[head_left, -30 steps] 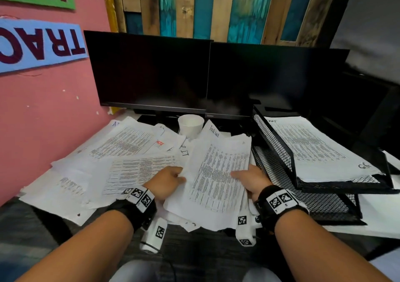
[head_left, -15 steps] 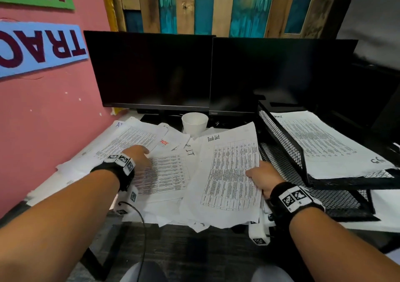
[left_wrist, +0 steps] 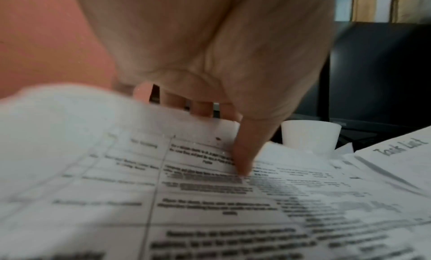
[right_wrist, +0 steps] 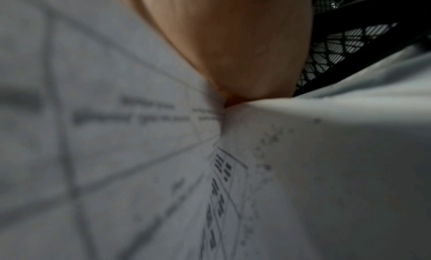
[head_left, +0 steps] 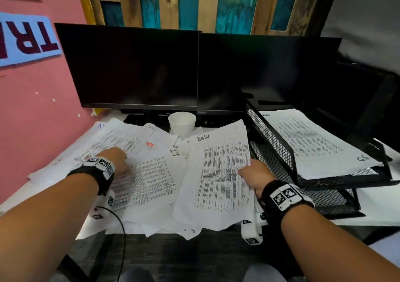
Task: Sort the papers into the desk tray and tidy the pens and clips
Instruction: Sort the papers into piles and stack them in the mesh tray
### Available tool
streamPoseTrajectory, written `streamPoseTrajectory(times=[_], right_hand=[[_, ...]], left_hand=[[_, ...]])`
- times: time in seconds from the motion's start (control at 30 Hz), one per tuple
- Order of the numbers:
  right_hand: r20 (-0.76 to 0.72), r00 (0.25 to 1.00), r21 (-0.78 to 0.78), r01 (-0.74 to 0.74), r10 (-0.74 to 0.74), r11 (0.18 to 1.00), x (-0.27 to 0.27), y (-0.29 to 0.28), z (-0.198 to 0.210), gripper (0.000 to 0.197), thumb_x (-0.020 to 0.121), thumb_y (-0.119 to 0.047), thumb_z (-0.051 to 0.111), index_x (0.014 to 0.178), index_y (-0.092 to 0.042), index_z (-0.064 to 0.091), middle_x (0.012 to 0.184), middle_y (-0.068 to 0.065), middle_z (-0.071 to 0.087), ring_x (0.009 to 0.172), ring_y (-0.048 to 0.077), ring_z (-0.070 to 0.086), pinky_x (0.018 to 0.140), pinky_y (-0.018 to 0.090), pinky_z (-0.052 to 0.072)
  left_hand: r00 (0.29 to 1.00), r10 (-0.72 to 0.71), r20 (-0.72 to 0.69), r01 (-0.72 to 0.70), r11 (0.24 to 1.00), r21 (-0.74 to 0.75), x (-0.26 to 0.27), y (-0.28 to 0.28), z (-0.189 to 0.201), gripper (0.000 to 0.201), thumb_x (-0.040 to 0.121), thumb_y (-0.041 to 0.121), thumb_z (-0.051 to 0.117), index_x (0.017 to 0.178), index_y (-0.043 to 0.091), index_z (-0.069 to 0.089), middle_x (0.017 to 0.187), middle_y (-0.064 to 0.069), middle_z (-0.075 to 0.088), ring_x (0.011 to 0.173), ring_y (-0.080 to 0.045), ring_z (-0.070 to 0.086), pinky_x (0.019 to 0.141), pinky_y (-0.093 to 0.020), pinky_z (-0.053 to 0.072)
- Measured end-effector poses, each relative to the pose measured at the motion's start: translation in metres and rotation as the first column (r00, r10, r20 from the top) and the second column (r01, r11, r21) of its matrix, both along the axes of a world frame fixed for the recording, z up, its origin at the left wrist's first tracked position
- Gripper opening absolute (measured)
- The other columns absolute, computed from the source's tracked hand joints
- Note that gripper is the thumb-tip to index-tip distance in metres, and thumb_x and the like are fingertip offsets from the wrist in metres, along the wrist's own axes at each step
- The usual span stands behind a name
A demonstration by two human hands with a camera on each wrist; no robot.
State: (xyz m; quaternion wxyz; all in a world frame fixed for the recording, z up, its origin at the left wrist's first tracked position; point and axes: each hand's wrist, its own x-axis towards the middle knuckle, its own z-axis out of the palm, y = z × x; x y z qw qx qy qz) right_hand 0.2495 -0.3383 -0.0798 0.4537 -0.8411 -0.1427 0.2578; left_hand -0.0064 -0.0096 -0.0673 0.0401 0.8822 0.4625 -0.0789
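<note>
Loose printed papers [head_left: 121, 139] cover the desk in overlapping layers. My left hand [head_left: 124, 165] lies on the left pile. In the left wrist view its thumb [left_wrist: 242, 157] presses on top of a printed table sheet [left_wrist: 210, 199], with the fingers [left_wrist: 203, 111] behind that sheet's far edge. My right hand [head_left: 249, 171] pinches the right edge of the "Task List" sheet [head_left: 220, 173], thumb on top. The black mesh desk tray [head_left: 272, 139] stands just right of it, and its upper tier holds a printed sheet [head_left: 313, 143]. No pens or clips show.
A white paper cup [head_left: 181, 123] stands behind the papers, below two dark monitors [head_left: 134, 65]. A pink wall [head_left: 32, 119] closes the left side. The desk's dark front edge [head_left: 173, 251] runs below the papers. More white paper [head_left: 376, 208] lies under the tray at the right.
My left hand left the Task List sheet and moved left and back onto the left pile. The right hand kept its hold, and the Task List sheet shifted toward the back.
</note>
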Motion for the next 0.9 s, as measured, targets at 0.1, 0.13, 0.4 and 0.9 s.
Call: streamPoseTrajectory(times=[0.1,0.13,0.4,0.9], right_hand=[[-0.002,1.0,0.03,0.009,-0.009,1.0,0.0,0.002,-0.002,0.039,0.092,0.0,0.052,0.128,-0.007,0.063,0.114,0.009,0.071,0.097,0.028,0.07,0.082,0.035,0.059],[0.0,1.0,0.043,0.013,-0.013,0.999,-0.001,0.001,-0.001,0.04,0.093,0.001,0.052,0.129,-0.008,0.063,0.115,0.009,0.07,0.093,0.026,0.069,0.075,0.032,0.059],[-0.004,0.998,0.1,0.061,-0.061,0.993,-0.008,0.009,-0.008,0.038,0.086,-0.004,0.058,0.123,-0.006,0.066,0.116,0.019,0.072,0.106,0.041,0.069,0.092,0.054,0.059],[-0.264,0.959,0.253,0.172,-0.103,0.952,-0.024,0.006,-0.006,0.033,0.099,-0.025,0.052,0.117,-0.001,0.065,0.118,0.022,0.071,0.102,0.032,0.07,0.099,0.054,0.055]], left_hand=[[0.989,0.018,0.144,-0.023,0.999,0.034,-0.012,0.007,0.015,0.022,0.092,0.038,0.066,0.102,0.02,0.073,0.114,-0.004,0.072,0.095,-0.026,0.064,0.087,-0.036,0.053],[0.967,0.067,0.247,-0.068,0.998,-0.003,-0.018,0.009,0.023,0.027,0.093,0.038,0.067,0.11,0.018,0.074,0.115,-0.005,0.072,0.097,-0.027,0.066,0.087,-0.036,0.054],[0.569,0.305,0.763,-0.123,0.95,-0.288,-0.057,-0.007,0.076,0.019,0.102,0.03,0.06,0.116,0.024,0.071,0.086,-0.006,0.069,0.061,-0.017,0.055,0.054,-0.027,0.039],[0.722,0.315,0.616,0.126,0.816,-0.565,0.035,-0.12,0.016,0.023,0.091,0.016,0.06,0.106,0.005,0.074,0.101,-0.015,0.077,0.094,-0.034,0.073,0.081,-0.034,0.058]])
